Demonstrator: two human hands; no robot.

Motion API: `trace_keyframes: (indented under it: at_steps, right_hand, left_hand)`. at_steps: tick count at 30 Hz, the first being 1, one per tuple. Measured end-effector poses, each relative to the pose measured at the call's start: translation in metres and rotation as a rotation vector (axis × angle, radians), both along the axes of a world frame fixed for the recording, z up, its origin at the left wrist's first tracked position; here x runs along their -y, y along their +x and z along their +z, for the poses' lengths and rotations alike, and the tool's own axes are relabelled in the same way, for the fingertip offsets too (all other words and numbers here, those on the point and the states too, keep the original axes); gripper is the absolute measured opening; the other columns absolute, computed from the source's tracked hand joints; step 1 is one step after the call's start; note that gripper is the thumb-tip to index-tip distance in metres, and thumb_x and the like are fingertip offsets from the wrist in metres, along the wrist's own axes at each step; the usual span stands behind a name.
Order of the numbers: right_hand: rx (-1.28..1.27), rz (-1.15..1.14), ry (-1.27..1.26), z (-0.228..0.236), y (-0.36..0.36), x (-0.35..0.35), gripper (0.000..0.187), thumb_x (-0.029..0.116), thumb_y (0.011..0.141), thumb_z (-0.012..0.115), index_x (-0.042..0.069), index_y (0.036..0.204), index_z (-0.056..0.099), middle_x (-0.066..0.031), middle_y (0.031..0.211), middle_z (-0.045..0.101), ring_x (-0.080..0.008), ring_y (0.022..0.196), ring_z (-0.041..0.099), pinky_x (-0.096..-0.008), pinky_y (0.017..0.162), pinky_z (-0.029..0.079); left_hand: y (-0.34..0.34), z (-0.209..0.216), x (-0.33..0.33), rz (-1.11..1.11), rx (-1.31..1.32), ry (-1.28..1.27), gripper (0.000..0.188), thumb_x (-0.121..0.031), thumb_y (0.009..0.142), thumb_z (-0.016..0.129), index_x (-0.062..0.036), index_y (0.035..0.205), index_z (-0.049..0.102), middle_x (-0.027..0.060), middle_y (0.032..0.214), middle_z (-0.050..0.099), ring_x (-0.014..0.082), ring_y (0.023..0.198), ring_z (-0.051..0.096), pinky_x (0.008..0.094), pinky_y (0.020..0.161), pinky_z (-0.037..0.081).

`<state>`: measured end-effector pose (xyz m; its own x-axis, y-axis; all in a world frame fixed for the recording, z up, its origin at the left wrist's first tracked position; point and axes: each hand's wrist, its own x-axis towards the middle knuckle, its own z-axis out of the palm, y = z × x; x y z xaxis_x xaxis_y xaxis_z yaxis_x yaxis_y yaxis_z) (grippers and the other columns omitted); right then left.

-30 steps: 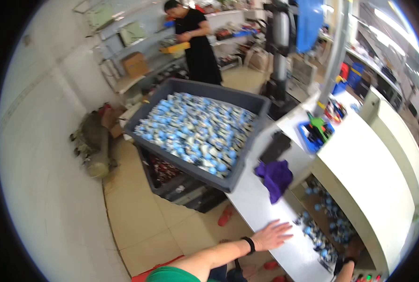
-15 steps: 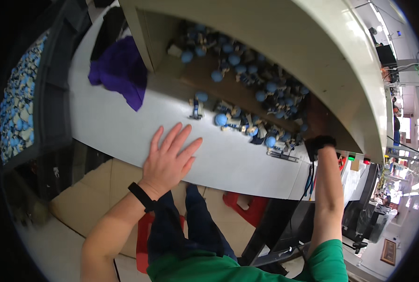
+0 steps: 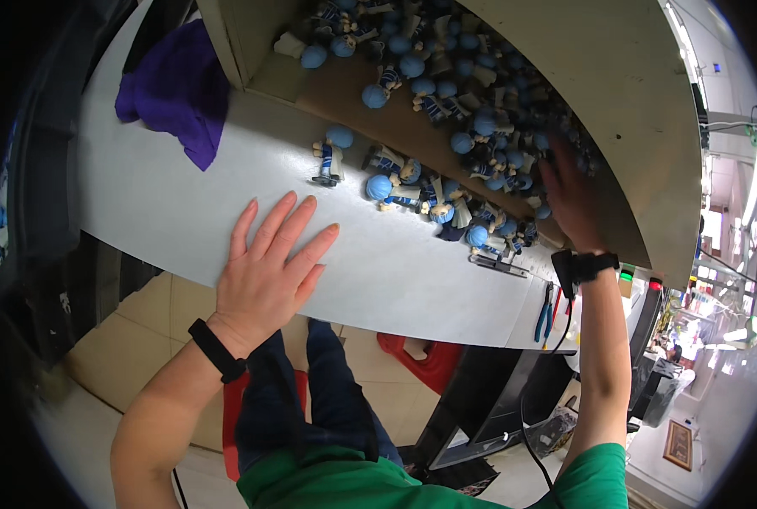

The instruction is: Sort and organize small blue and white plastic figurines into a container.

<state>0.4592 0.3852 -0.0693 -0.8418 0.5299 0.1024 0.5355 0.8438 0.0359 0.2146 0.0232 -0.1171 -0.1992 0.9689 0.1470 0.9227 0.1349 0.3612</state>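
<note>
My left hand (image 3: pixel 264 271) lies flat on the white tabletop (image 3: pixel 378 276), fingers spread and holding nothing. Just beyond its fingertips stands a small figurine (image 3: pixel 331 159) with a round blue head and a striped body. To its right lies a cluster of similar figurines (image 3: pixel 429 199), near the lip of a deep cardboard-lined bin (image 3: pixel 328 89). My right hand (image 3: pixel 575 204) reaches into the shadowed right end of the bin, beside a heap of figurines (image 3: pixel 480 127). Its fingers are dark and smeared, so whether they hold anything is hidden.
A purple cloth (image 3: pixel 179 93) lies at the table's left. Blue-handled pliers (image 3: pixel 544 314) rest near the right edge, close to a flat dark metal piece (image 3: pixel 497 265). The bin's pale upper panel (image 3: pixel 625 102) overhangs my right arm. A cable (image 3: pixel 527 407) hangs from the right wristband.
My right hand, earlier mostly hidden in the bin's shadow, now shows more plainly among the heap. My left hand stays flat on the table. The whole view has shifted.
</note>
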Motion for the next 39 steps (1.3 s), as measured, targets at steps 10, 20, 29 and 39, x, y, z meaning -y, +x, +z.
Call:
trace_keyframes:
  at_steps: [10, 20, 29, 39]
  right_hand:
    - [0.208, -0.082, 0.046, -0.013, -0.009, -0.035, 0.045, 0.023, 0.096, 0.05, 0.007, 0.138, 0.043, -0.0206, 0.141, 0.042, -0.036, 0.134, 0.035, -0.0434, 0.107, 0.034]
    - [-0.101, -0.285, -0.383, 0.042, 0.05, 0.073, 0.058, 0.034, 0.078, 0.075, 0.008, 0.126, 0.055, -0.0215, 0.117, 0.059, -0.0378, 0.107, 0.057, -0.0435, 0.087, 0.048]
    - [-0.082, -0.279, -0.331, 0.019, 0.024, 0.133, 0.075, 0.039, 0.066, 0.082, 0.017, 0.131, 0.053, -0.0226, 0.132, 0.045, -0.04, 0.117, 0.05, -0.0443, 0.093, 0.048]
    - [-0.133, -0.321, -0.378, 0.004, 0.007, 0.13, 0.065, 0.023, 0.069, 0.08, 0.023, 0.129, 0.055, -0.0199, 0.13, 0.044, -0.0403, 0.113, 0.052, -0.044, 0.09, 0.05]
  left_hand:
    - [-0.004, 0.001, 0.002, -0.003, 0.013, 0.024, 0.047, -0.019, 0.081, 0.065, -0.0189, 0.128, 0.057, 0.0098, 0.139, 0.046, 0.0271, 0.134, 0.038, 0.0524, 0.112, 0.023]
    - [-0.01, 0.03, -0.024, 0.104, 0.334, 0.08, 0.076, -0.023, 0.072, 0.078, -0.0192, 0.139, 0.043, 0.0172, 0.138, 0.035, 0.0369, 0.13, 0.033, 0.0506, 0.106, 0.029]
    - [0.016, 0.029, -0.096, 0.029, 0.071, 0.065, 0.075, -0.029, 0.062, 0.085, -0.0231, 0.129, 0.052, 0.011, 0.13, 0.041, 0.0325, 0.12, 0.037, 0.0467, 0.098, 0.033]
    - [-0.002, 0.024, -0.112, -0.061, 0.055, -0.063, 0.054, -0.034, 0.071, 0.076, -0.0168, 0.119, 0.057, 0.0126, 0.117, 0.05, 0.0335, 0.108, 0.05, 0.0457, 0.084, 0.049]
